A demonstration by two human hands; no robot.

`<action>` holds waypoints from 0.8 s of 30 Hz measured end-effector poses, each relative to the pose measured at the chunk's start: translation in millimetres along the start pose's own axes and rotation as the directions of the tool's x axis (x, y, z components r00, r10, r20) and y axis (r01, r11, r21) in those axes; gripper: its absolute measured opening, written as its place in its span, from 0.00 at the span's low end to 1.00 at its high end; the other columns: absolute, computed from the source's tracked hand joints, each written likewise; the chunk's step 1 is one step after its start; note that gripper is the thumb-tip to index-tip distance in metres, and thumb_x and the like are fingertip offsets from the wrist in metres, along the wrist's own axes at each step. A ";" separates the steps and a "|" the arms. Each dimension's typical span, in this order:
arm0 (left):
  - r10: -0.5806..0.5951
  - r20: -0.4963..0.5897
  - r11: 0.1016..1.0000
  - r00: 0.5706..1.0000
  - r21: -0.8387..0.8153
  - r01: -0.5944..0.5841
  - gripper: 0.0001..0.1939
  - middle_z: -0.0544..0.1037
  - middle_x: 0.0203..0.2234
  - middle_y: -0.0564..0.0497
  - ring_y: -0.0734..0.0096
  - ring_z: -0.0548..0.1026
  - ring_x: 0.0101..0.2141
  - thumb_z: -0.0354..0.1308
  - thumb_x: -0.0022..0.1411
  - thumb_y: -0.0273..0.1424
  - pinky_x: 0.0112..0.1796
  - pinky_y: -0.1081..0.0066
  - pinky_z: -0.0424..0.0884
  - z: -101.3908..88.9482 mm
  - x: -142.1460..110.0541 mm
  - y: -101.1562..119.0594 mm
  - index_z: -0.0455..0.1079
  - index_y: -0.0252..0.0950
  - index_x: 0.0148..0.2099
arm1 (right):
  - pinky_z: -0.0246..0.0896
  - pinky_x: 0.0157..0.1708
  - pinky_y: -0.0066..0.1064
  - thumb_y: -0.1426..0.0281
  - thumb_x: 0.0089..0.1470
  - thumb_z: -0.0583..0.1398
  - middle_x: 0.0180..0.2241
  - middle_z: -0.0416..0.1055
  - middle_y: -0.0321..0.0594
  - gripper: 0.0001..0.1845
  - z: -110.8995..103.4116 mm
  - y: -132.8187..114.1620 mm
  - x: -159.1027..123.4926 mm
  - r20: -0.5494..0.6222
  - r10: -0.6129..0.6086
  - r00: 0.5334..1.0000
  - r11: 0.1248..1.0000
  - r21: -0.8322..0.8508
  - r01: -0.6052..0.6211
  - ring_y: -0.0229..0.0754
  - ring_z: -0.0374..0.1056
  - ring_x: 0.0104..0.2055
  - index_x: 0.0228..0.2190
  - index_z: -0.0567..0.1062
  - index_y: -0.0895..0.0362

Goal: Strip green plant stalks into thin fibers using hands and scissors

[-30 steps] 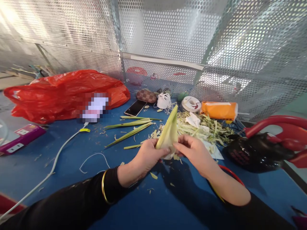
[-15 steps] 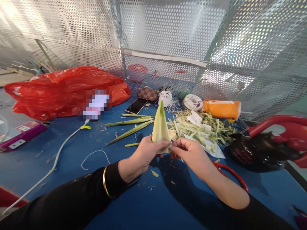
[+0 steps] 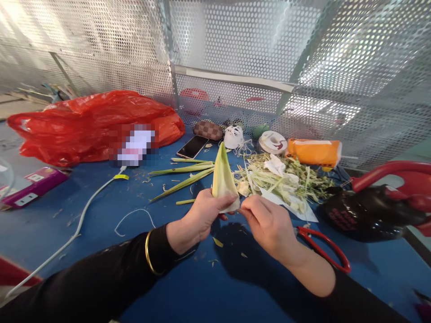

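My left hand is closed round the base of a pointed, pale yellow-green leaf that looks like a husk, its thumb pressed on the front. The tip stands upright. Just right of the base, my right hand is in a pinch, fingertips close to the leaf's lower edge. What those fingertips hold, if anything, is too small to make out. Several long green leaf strips lie behind the left hand. Beyond the right hand is a heap of shredded plant scraps, partly on white paper.
Red-handled scissors lie beside my right forearm, near a black and red object. At the back are a phone, a checked case, a ribbon roll and an orange packet. A red bag and white cable are left.
My right hand has turned, its back now facing up, and its fingertips have shifted slightly away from the leaf. The left hand keeps its hold, with the leaf tilting slightly left.
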State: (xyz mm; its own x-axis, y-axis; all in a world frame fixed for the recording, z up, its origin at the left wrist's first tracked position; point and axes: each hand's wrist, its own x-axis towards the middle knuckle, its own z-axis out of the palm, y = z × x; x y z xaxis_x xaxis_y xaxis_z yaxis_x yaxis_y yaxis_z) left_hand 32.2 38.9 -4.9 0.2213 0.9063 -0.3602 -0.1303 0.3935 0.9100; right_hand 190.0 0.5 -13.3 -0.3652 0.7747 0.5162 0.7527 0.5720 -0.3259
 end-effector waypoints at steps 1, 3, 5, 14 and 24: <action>-0.005 -0.016 1.000 1.000 -0.006 0.005 0.09 0.73 0.20 0.51 0.76 0.69 0.19 0.65 0.50 0.29 0.18 0.77 0.61 -0.3 0.4 0.4 0.70 0.30 0.32 | 0.58 0.30 0.30 0.73 0.62 0.51 0.26 0.70 0.39 0.10 -0.7 -0.4 -0.7 0.009 -0.024 1.000 1.000 -0.008 0.024 0.40 0.65 0.29 0.29 0.68 0.55; -0.016 -0.042 1.000 0.999 -0.013 0.016 0.11 0.73 0.20 0.52 0.76 0.70 0.19 0.66 0.50 0.30 0.19 0.76 0.62 -0.7 0.9 1.7 0.70 0.30 0.34 | 0.58 0.30 0.30 0.72 0.61 0.52 0.26 0.69 0.38 0.08 -3.0 -0.6 -1.7 0.033 -0.012 0.999 0.998 0.058 0.010 0.39 0.64 0.28 0.29 0.67 0.54; -0.021 -0.060 1.000 0.998 -0.018 0.020 0.13 0.73 0.22 0.51 0.75 0.71 0.20 0.66 0.50 0.30 0.19 0.76 0.62 -0.7 0.9 3.1 0.69 0.30 0.36 | 0.56 0.26 0.29 0.69 0.61 0.53 0.21 0.65 0.34 0.10 -6.0 0.7 -1.7 0.053 0.089 0.995 0.977 0.187 -0.098 0.37 0.61 0.23 0.27 0.66 0.54; 0.067 -0.080 0.995 0.995 0.084 -0.060 0.14 0.72 0.21 0.53 0.77 0.68 0.20 0.66 0.46 0.31 0.18 0.76 0.62 0.5 0.9 -1.8 0.70 0.31 0.34 | 0.62 0.30 0.32 0.59 0.49 0.63 0.28 0.71 0.37 0.13 -1.2 6.5 11.5 0.296 0.548 0.783 0.578 0.543 -0.610 0.40 0.66 0.29 0.31 0.72 0.56; 0.005 0.202 0.995 0.979 0.095 -0.024 0.13 0.79 0.28 0.44 0.69 0.76 0.27 0.63 0.50 0.30 0.23 0.76 0.68 -2.2 -0.3 1.8 0.73 0.29 0.39 | 0.62 0.34 0.33 0.61 0.52 0.60 0.23 0.72 0.36 0.12 -2.0 5.8 11.0 0.415 0.537 0.734 0.423 0.621 -0.660 0.40 0.67 0.28 0.24 0.72 0.56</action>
State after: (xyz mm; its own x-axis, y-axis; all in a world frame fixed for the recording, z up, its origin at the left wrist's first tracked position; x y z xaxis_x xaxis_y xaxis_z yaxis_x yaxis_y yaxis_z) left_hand 29.8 39.7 -3.6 0.4111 0.8583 -0.3072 -0.0431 0.3550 0.9339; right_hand 191.4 11.9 -8.0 -0.0914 0.9879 -0.1250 0.2194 -0.1025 -0.9702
